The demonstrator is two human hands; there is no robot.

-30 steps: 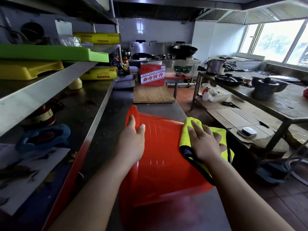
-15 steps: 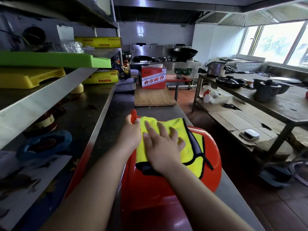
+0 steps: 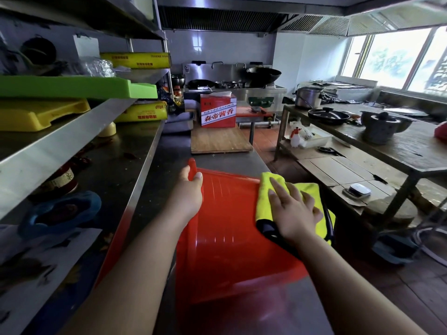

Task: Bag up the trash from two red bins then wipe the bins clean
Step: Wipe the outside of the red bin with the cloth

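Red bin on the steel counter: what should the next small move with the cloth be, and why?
Probably sweep the yellow cloth leftward across the red bin toward the left hand. The right hand presses it flat at the bin's right side, the left hand grips the rim, and bare wall lies between them.

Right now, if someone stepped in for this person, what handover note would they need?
Left hand grips the bin by its rim, steadying it.
Right hand lies flat, pressing the cloth against the bin's wall.
The bin lies tipped on the counter; no trash is in view.
Done: wiping of this bin is under way.
Left: finish wiping it. The second bin and any trash bag are out of view, so check those.
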